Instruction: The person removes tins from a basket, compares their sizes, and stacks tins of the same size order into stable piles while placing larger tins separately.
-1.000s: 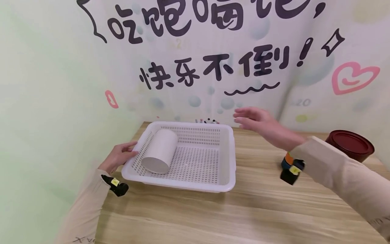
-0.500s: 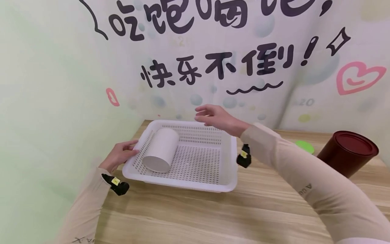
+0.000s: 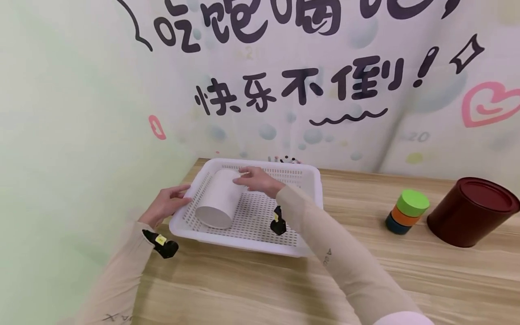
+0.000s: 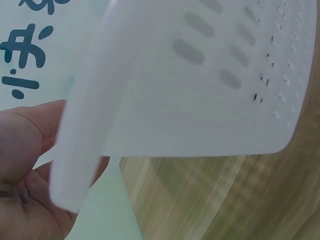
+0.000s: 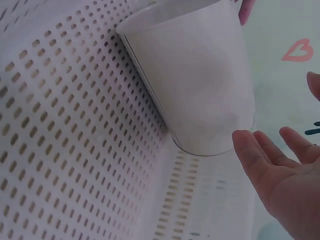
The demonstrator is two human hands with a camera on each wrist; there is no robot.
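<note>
A white perforated plastic basket (image 3: 243,245) sits on the wooden table. Inside, a plain white cylinder (image 3: 219,198) lies on its side along the left wall. My left hand (image 3: 164,205) grips the basket's left rim; the left wrist view has the hand (image 4: 30,170) at the rim, some fingers hidden behind it. Over the basket, my right hand (image 3: 257,179) reaches to the far end of the cylinder. In the right wrist view its fingers (image 5: 245,150) are loosely extended close beside the cylinder (image 5: 195,80); whether they touch it I cannot tell.
To the right stand a dark red lidded canister (image 3: 473,214) and a small stack of round green, orange and blue pieces (image 3: 406,212). A printed cloth wall (image 3: 345,140) rises behind the table, with a pale green wall (image 3: 81,135) at left.
My right hand has moved left and down from beyond the basket's right side to the cylinder inside. The canister and stack have come into full view. The left hand stays on the rim.
</note>
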